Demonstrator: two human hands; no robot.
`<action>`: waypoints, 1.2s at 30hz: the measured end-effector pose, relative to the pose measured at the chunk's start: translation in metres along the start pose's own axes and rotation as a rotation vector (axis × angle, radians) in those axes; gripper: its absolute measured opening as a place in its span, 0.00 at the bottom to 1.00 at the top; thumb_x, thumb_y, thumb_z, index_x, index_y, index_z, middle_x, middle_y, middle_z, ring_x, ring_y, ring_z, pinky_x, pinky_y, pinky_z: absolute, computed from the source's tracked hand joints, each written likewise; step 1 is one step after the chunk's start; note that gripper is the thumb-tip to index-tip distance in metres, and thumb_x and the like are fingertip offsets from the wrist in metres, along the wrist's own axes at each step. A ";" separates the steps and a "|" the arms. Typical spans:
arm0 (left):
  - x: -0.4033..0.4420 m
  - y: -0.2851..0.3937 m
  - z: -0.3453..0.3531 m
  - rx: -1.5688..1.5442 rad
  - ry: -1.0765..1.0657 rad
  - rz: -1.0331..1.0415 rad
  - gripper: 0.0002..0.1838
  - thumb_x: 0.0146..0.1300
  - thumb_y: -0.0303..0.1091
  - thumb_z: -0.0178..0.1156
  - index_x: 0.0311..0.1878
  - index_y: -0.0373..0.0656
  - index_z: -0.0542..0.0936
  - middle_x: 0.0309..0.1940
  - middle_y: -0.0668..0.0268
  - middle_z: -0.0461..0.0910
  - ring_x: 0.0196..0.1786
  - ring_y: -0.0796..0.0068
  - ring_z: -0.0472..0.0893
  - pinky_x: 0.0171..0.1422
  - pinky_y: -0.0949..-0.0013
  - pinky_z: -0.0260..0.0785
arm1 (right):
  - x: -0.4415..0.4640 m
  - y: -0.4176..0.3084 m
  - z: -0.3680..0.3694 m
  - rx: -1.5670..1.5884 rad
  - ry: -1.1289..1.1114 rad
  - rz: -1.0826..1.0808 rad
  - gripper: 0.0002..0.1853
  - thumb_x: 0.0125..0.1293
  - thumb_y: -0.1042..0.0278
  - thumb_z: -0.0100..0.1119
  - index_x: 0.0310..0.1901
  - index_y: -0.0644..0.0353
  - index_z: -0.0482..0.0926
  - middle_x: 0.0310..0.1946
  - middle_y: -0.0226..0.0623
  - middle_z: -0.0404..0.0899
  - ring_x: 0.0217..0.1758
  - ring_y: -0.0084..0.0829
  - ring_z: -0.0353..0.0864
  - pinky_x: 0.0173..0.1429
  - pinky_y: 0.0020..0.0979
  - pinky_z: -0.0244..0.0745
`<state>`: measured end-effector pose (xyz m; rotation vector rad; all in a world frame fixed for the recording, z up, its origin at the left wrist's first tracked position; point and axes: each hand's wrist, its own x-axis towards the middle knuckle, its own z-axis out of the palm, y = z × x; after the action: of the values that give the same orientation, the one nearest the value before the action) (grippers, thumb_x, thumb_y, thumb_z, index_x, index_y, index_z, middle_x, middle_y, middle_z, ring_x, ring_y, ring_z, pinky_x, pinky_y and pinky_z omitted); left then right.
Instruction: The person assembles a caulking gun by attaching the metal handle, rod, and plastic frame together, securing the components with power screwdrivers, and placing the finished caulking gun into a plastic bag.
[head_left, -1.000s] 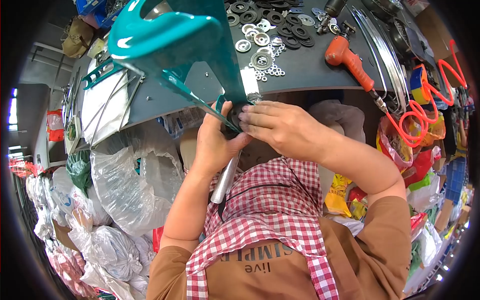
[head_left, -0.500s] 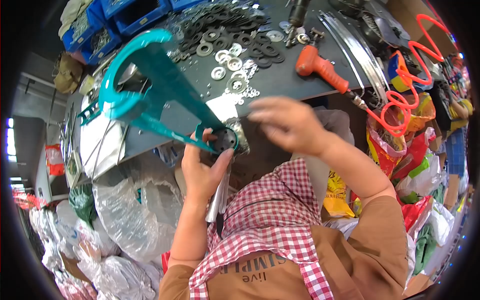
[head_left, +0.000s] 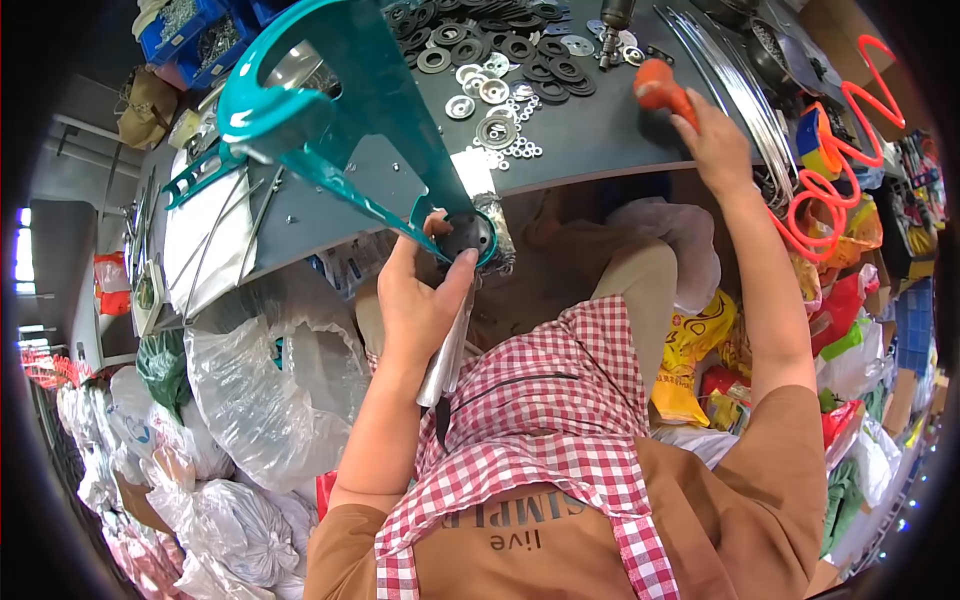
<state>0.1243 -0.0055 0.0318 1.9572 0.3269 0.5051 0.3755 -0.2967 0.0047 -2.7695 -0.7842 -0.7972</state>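
My left hand (head_left: 418, 305) is closed around the narrow end of a teal plastic frame (head_left: 390, 120), whose wide ring end points up and away over the table. A dark disc with holes (head_left: 462, 238) sits in that narrow end, and my thumb presses at its edge. Clear plastic wrap and a pale metal tube (head_left: 442, 370) hang below. My right hand (head_left: 724, 148) is wrapped around the handle of an orange air-powered driver (head_left: 660, 88) at the table's right side. The tool's front end is hard to make out.
Black rings (head_left: 515, 48), metal washers (head_left: 492, 90) and small nuts (head_left: 518, 148) lie on the dark table (head_left: 590, 130). Metal rods (head_left: 735, 70) and a coiled red hose (head_left: 805, 195) are at right. Blue bins (head_left: 215, 45) stand at the back left; plastic bags (head_left: 275, 400) fill the lower left.
My right hand has reached forward and right, from open air near the frame to the orange driver, and now grips it. My left hand still holds the teal frame.
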 end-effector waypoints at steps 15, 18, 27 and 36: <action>0.000 0.002 0.001 -0.099 -0.019 -0.079 0.23 0.48 0.25 0.64 0.50 0.36 0.72 0.38 0.64 0.77 0.42 0.80 0.74 0.50 0.75 0.65 | 0.008 -0.110 -0.183 1.182 -0.781 0.369 0.18 0.55 0.66 0.63 0.46 0.66 0.74 0.33 0.35 0.81 0.27 0.15 0.75 0.26 0.17 0.68; 0.000 -0.006 0.001 -0.105 -0.020 -0.099 0.23 0.48 0.26 0.64 0.50 0.36 0.72 0.37 0.65 0.77 0.41 0.81 0.74 0.49 0.75 0.65 | 0.025 -0.125 -0.184 1.179 -0.787 0.307 0.21 0.53 0.64 0.65 0.47 0.66 0.74 0.32 0.34 0.80 0.29 0.15 0.75 0.30 0.17 0.69; 0.000 0.001 0.002 -0.067 -0.017 -0.086 0.22 0.48 0.26 0.64 0.49 0.37 0.72 0.36 0.64 0.78 0.40 0.79 0.75 0.49 0.75 0.65 | 0.045 -0.144 -0.181 1.008 -0.817 0.085 0.21 0.53 0.64 0.66 0.46 0.66 0.75 0.34 0.31 0.78 0.37 0.19 0.76 0.44 0.22 0.72; 0.001 0.010 0.001 -0.078 -0.041 -0.136 0.22 0.49 0.24 0.63 0.50 0.37 0.71 0.37 0.64 0.78 0.40 0.80 0.76 0.46 0.76 0.67 | 0.055 -0.145 -0.182 0.883 -0.793 -0.135 0.19 0.50 0.66 0.68 0.43 0.65 0.76 0.31 0.31 0.79 0.34 0.17 0.75 0.42 0.23 0.72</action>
<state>0.1255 -0.0103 0.0407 1.8527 0.4050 0.3842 0.2568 -0.2006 0.1886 -2.1277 -1.0825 0.5983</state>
